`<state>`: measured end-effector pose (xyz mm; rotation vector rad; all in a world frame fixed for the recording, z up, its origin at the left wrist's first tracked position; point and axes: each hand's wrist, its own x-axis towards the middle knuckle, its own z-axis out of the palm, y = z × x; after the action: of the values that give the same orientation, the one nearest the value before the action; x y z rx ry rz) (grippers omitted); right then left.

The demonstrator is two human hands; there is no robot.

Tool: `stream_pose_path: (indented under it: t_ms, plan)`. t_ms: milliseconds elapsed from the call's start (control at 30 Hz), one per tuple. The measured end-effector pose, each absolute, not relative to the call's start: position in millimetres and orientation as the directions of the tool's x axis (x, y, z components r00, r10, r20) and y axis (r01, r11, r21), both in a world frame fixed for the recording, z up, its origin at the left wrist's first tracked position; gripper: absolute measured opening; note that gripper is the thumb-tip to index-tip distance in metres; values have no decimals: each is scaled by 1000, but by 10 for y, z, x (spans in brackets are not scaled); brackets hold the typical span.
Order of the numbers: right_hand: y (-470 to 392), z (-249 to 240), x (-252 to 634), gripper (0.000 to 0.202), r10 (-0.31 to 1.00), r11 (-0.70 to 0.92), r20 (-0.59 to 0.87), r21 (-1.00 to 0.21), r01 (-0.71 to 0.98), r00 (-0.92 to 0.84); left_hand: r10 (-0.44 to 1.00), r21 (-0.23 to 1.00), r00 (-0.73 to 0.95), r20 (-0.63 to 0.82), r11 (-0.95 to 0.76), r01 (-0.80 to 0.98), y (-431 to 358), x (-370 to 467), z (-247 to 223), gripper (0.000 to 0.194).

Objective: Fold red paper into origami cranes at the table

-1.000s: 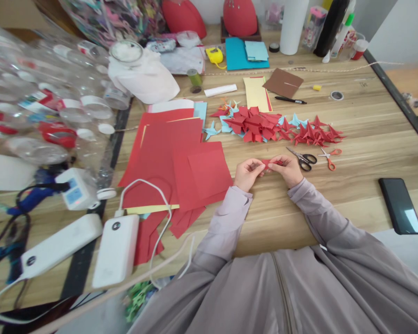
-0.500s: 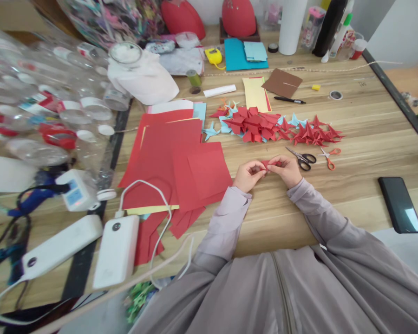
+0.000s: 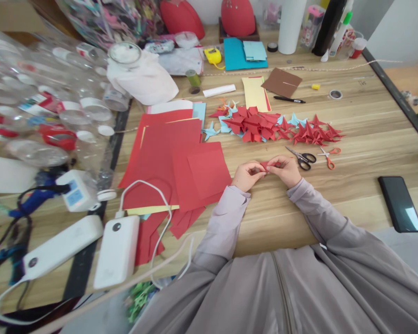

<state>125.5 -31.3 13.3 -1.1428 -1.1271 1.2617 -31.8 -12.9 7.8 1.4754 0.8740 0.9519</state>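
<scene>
1. The left hand (image 3: 244, 177) and right hand (image 3: 286, 170) are pinching red paper (image 3: 264, 165) in each grip.
2. It is showing between them, left of the black scissors (image 3: 300, 157), nearer than the folded pile (image 3: 256, 123).

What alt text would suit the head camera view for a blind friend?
A left hand and right hand pinch a small red paper piece at a wooden table; folded paper shapes lie beyond, red sheets to the left, black scissors and a phone to the right.
</scene>
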Motion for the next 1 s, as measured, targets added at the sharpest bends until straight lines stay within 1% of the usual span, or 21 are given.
stream_pose_path:
  t_ms: [200, 433, 567, 667, 767, 900, 1000]
  plan:
    - [-311, 125, 1255, 23, 1000, -2, -2, -995, -99, -2, 910, 995, 407, 83, -95, 11, -124, -334, 96, 8]
    - [-319, 116, 1271, 20, 999, 25, 28, -997, -70, -44, 886, 999, 463, -14, 36, -40, -108, -334, 120, 12]
    - [-315, 107, 1283, 20, 995, 50, 54, -997, -55, -81, 911, 998, 407, -63, 65, 8, -133, -301, 123, 9]
    - [-310, 97, 1285, 20, 994, 56, 61, -997, -60, -86, 923, 994, 372, -100, 105, 7, -154, -276, 143, 10]
    - [-305, 87, 1286, 21, 994, 50, 58, -996, -79, -93, 924, 987, 359, -131, 154, -37, -154, -266, 167, 17]
    - [-302, 80, 1287, 22, 994, 39, 50, -993, -111, -97, 934, 973, 334, -129, 184, -138, -134, -277, 176, 37]
    - [-300, 79, 1285, 23, 994, 24, 38, -991, -135, -100, 922, 971, 369, -118, 185, -152, -122, -292, 178, 39]
